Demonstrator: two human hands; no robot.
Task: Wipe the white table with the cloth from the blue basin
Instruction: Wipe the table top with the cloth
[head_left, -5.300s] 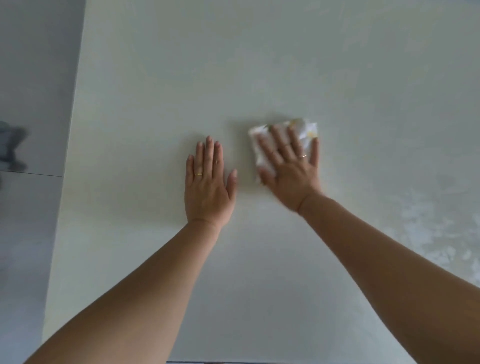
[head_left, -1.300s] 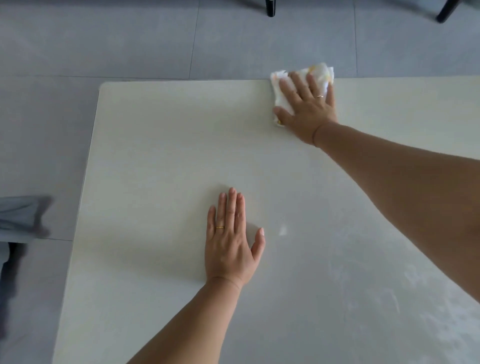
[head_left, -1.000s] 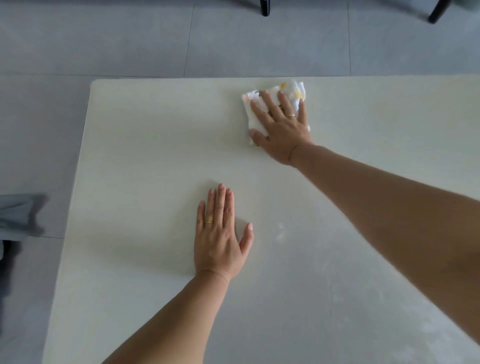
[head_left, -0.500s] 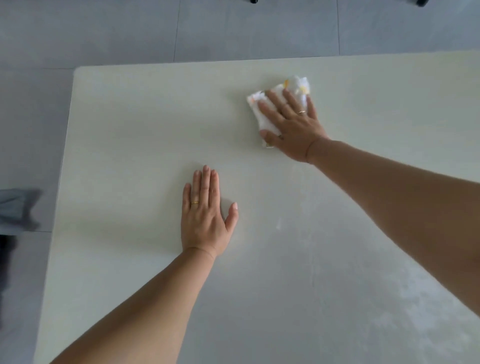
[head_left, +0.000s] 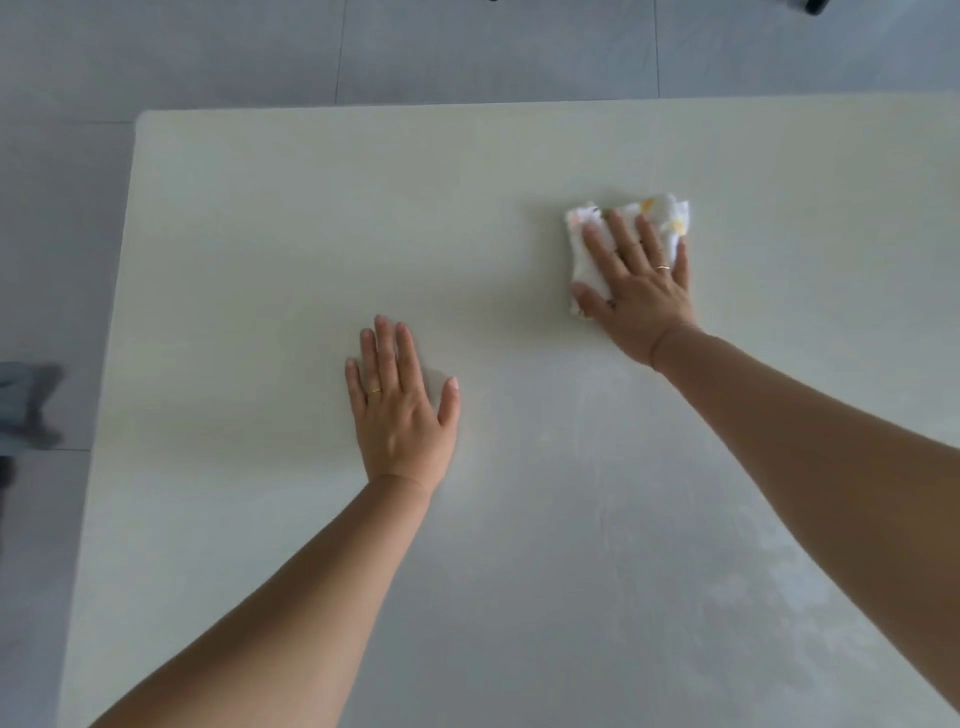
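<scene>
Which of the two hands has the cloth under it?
The right hand, pressing flat on the cloth; the left hand rests on bare table.

Left hand (head_left: 400, 410) flat, palm down, fingers straight and together, pointing 12 o'clock, thumb out toward 1. Right hand (head_left: 636, 296) at 2 o'clock from it, palm down, fingers straight, slightly spread, pointing 11. Both forearms bare, extended.

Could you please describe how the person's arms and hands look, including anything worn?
Both forearms are bare, with no sleeves in view. The left hand wears a thin gold ring; the right hand wears a thin gold band. No watch or bracelet shows at either wrist.
</scene>
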